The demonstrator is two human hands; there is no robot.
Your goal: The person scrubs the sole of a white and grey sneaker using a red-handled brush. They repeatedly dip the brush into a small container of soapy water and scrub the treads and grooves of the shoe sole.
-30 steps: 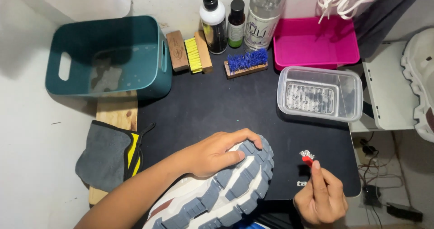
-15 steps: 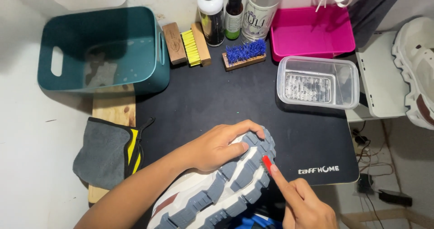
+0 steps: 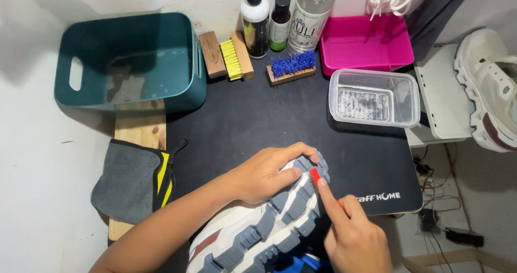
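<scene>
one sneaker (image 3: 258, 227) is laid sole-up on the near edge of the black mat (image 3: 258, 117), long axis diagonal, toe pointed up-right, heel cut off at the bottom edge. the toe end is clasped by the left hand (image 3: 266, 173), fingers curled over the grey tread. one small red tool (image 3: 318, 177) is pinched in the right hand (image 3: 353, 238), its tip pressed on the tread near the toe. counted behind: one teal bin (image 3: 129, 63), three brushes (image 3: 291, 67), three bottles (image 3: 280, 15), one pink tray (image 3: 366, 44), one clear tub (image 3: 374, 98), one grey cloth (image 3: 126, 179). a second, white shoe (image 3: 487, 90) is seen at far right.
</scene>
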